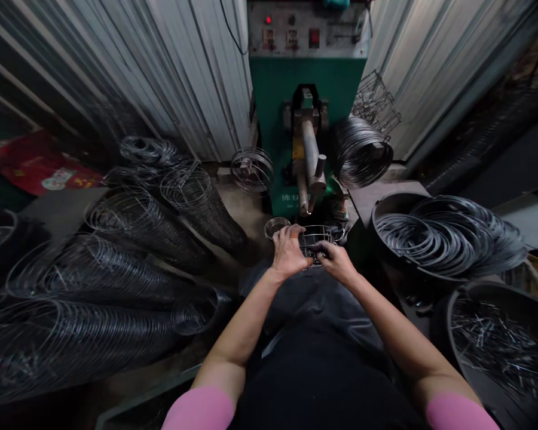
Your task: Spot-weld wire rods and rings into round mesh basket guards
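My left hand [288, 252] and my right hand [336, 260] both grip a small wire basket frame [314, 239] held just below the arm of a green welding machine [305, 89]. The left hand's fingers curl over the frame's left rim. On the frame's near right side the right hand pinches the wires. A single wire ring [275, 227] lies just left of my left hand. The machine's metal electrode arm [311, 161] points down toward the frame.
Long stacks of wire rings [116, 257] lie across the left. A black tub [434, 239] of loose rings sits at right, and a second tub [497, 346] with short wire pieces sits nearer. Ring bundles [361, 152] hang beside the machine. Corrugated metal walls stand behind.
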